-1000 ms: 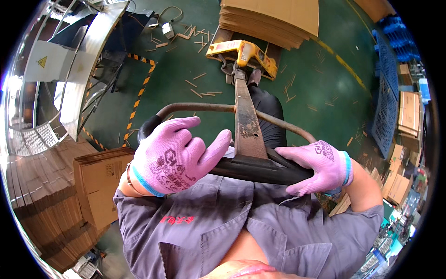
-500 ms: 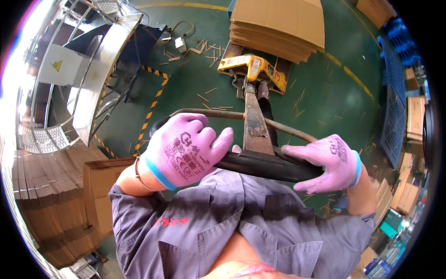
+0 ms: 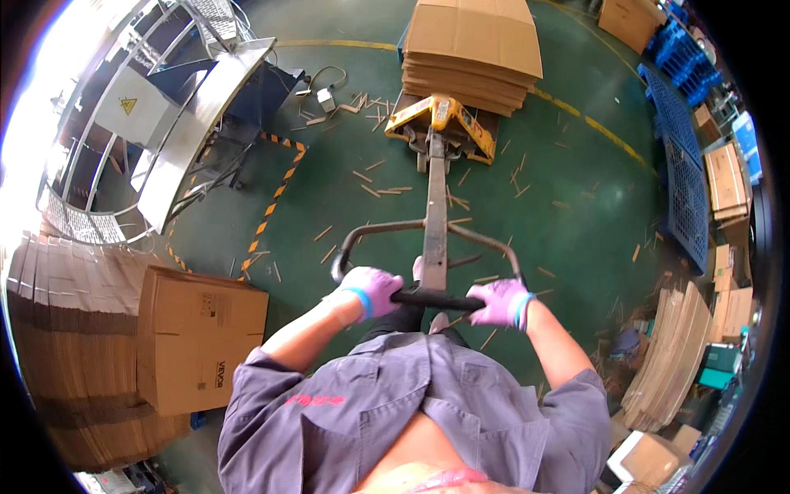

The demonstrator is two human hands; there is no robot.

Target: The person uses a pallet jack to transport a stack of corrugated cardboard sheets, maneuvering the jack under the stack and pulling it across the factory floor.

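A yellow pallet jack (image 3: 444,119) stands ahead of me, its long worn metal shaft reaching back toward my body. Both my hands, in pink gloves with blue cuffs, are wrapped around the black grip bar of its handle (image 3: 436,298). My left hand (image 3: 374,291) closes on the left end of the bar, and my right hand (image 3: 499,302) closes on the right end. A stack of flat cardboard sheets (image 3: 473,49) rests on the far side of the jack, over its forks. The forks themselves are mostly hidden by the load.
To the left are a metal machine frame (image 3: 197,123) and black-and-orange floor tape (image 3: 276,206). Stacked cardboard (image 3: 74,346) and a carton (image 3: 202,337) stand nearer on that side. Blue plastic pallets (image 3: 683,181) lie at right. Wooden strips (image 3: 383,191) litter the green floor.
The handle has swung down and away from my chest, and my arms have stretched forward with it. My left hand's fingers, looser before, are now wrapped round the bar; my right hand has closed too.
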